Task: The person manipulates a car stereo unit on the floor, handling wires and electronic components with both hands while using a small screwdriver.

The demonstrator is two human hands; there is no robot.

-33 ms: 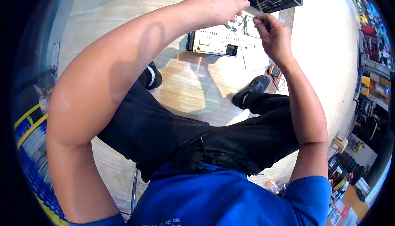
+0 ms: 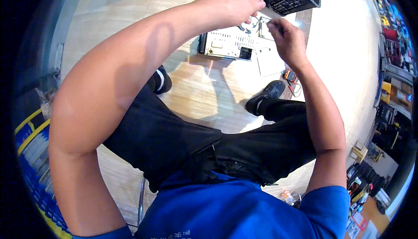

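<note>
My left hand (image 2: pixel 237 3) reaches far forward, with thumb and finger pinched together. Whatever lies between those fingertips is too small or too hidden to name. Just to its right, my right hand (image 2: pixel 287 39) is also closed, with its fingertips blurred and their contents unclear. The two hands are apart. Below them sits a flat, silver metal electronic unit (image 2: pixel 226 45) with slotted vents and a dark square opening at its near right corner. Dark cables (image 2: pixel 246 29) lie around its far side, partly covered by my left hand.
A black plastic crate (image 2: pixel 300 2) stands beyond my hands. An orange and black meter (image 2: pixel 289 75) with a red lead lies near my right shoe (image 2: pixel 267 95). A white sheet (image 2: pixel 270 63) is beside the unit. Crowded shelves (image 2: pixel 392 43) line the far right.
My right hand has shifted slightly down, a little away from my left hand. A thin, blurred strand seen between the fingertips before no longer shows clearly. My left hand has hardly moved.
</note>
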